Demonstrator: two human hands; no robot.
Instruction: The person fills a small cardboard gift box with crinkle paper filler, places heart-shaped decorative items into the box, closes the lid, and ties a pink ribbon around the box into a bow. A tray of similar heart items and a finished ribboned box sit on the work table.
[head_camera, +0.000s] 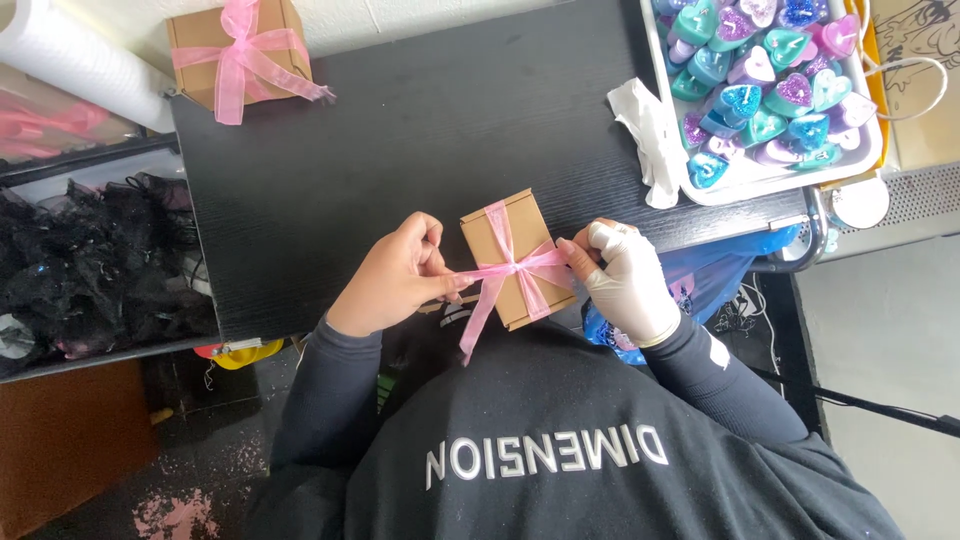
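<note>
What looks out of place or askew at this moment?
The right hand wears a pale glove while the left hand is bare; a crumpled white glove lies beside the white tray of heart-shaped candles.

Over a black tabletop, I see my bare left hand and gloved right hand pinching the two ends of a pink ribbon knotted across a small brown box, which lies tilted at the near edge. A second ribboned box sits at the far left corner. A white tray of heart-shaped candles stands far right, a crumpled white glove just beside it.
</note>
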